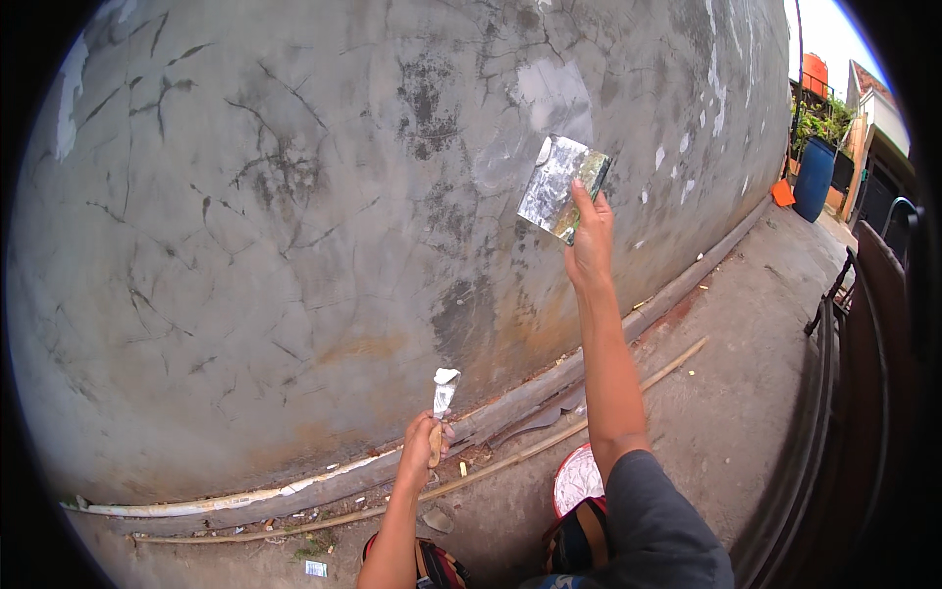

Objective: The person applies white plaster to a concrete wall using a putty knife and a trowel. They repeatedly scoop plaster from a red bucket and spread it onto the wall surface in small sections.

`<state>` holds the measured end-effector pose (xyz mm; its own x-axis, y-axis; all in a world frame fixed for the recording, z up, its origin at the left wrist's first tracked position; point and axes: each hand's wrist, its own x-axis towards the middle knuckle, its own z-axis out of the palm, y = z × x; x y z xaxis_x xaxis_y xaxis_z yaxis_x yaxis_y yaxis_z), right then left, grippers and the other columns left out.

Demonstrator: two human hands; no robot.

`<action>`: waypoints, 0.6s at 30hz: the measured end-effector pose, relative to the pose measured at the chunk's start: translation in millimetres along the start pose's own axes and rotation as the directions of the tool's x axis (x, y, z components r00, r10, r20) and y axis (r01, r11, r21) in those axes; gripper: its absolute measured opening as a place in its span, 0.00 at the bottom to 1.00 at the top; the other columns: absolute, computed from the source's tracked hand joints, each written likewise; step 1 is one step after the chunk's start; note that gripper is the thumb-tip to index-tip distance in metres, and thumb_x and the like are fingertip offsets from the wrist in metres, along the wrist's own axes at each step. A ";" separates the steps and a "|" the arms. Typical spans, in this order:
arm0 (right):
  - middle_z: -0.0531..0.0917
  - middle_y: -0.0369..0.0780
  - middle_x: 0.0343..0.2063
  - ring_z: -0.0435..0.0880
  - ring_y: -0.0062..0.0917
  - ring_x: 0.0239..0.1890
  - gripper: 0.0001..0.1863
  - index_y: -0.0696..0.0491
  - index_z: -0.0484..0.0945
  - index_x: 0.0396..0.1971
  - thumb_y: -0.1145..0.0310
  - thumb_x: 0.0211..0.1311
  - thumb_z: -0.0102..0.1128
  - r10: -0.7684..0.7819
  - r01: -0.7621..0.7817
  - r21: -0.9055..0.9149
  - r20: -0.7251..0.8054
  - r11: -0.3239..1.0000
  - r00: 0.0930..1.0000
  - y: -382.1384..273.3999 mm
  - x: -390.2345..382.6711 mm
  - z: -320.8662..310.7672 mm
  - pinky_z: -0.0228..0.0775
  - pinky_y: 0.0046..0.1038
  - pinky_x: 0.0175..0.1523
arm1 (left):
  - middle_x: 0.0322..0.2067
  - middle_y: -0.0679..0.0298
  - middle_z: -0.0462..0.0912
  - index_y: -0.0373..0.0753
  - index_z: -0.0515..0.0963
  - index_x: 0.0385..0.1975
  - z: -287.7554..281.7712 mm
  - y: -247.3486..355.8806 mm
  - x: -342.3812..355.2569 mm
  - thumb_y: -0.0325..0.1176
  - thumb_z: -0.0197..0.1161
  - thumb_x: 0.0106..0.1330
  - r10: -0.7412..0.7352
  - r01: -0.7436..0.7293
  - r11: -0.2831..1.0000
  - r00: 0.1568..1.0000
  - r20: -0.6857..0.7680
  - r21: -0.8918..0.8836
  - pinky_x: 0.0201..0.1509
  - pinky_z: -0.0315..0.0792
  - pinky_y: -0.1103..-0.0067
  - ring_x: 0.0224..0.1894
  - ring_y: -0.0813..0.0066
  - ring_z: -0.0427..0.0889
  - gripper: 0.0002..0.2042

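Head view: a person working putty against a cracked grey plaster wall point(294, 196).

Right hand point(591, 240) presses a flat, putty-smeared metal scraper blade point(562, 187) high on the wall; left hand point(424, 450) grips a wooden-handled putty knife point(443, 398) upright, low near the wall's base. A white-filled red bucket point(577, 478) sits by the feet.

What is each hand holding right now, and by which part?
Left hand grips a small putty knife by its wooden handle; right hand holds a flat filler-smeared metal scraper by its lower edge.

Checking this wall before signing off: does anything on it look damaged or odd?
Yes. The grey plastered wall is cracked in branching dark lines, with white flaked patches and a damp-looking dark stain low down, near the fresh pale smear beside the flat metal scraper.
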<state>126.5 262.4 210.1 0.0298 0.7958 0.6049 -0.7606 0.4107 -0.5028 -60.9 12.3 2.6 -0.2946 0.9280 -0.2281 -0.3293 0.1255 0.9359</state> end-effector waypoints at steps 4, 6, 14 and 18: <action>0.82 0.33 0.37 0.78 0.13 0.35 0.11 0.56 0.77 0.45 0.66 0.69 0.56 -0.175 0.165 -0.179 -0.041 0.970 0.984 -5.6 29.0 28.3 0.70 0.20 0.42 | 0.25 0.61 0.80 0.35 0.75 0.45 -3.4 -9.5 13.0 0.37 0.44 0.68 -0.062 0.062 0.998 0.998 -0.001 0.015 0.21 0.65 0.82 0.18 0.80 0.69 0.16; 0.81 0.36 0.26 0.71 0.16 0.25 0.12 0.61 0.78 0.42 0.68 0.70 0.52 -0.354 0.275 -0.511 -0.062 0.814 0.933 -13.0 51.4 43.5 0.65 0.23 0.35 | 0.26 0.60 0.80 0.35 0.75 0.45 -1.2 -11.6 16.2 0.37 0.44 0.68 -0.062 0.061 0.998 0.997 0.039 0.020 0.21 0.65 0.82 0.18 0.80 0.69 0.16; 0.76 0.43 0.18 0.67 0.23 0.19 0.15 0.54 0.80 0.51 0.70 0.65 0.56 -0.603 0.492 -0.823 0.246 0.284 0.759 -27.1 131.1 42.5 0.64 0.26 0.30 | 0.26 0.59 0.80 0.31 0.74 0.46 4.9 -16.5 20.7 0.38 0.43 0.70 -0.082 0.078 0.996 0.991 0.102 0.041 0.20 0.64 0.83 0.18 0.80 0.70 0.18; 0.71 0.37 0.17 0.66 0.17 0.22 0.15 0.55 0.80 0.49 0.66 0.66 0.57 -0.633 0.536 -0.819 0.306 0.206 0.711 -28.9 153.6 30.9 0.63 0.23 0.30 | 0.26 0.58 0.80 0.31 0.73 0.46 5.2 -18.5 23.2 0.36 0.43 0.69 -0.080 0.075 0.996 0.991 0.106 0.047 0.20 0.64 0.82 0.18 0.79 0.70 0.17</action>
<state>133.0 358.9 336.6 0.3039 0.1700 0.9374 0.3899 0.8756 -0.2852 -57.0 33.3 -18.7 -0.1709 0.9469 -0.2723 -0.3077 0.2113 0.9277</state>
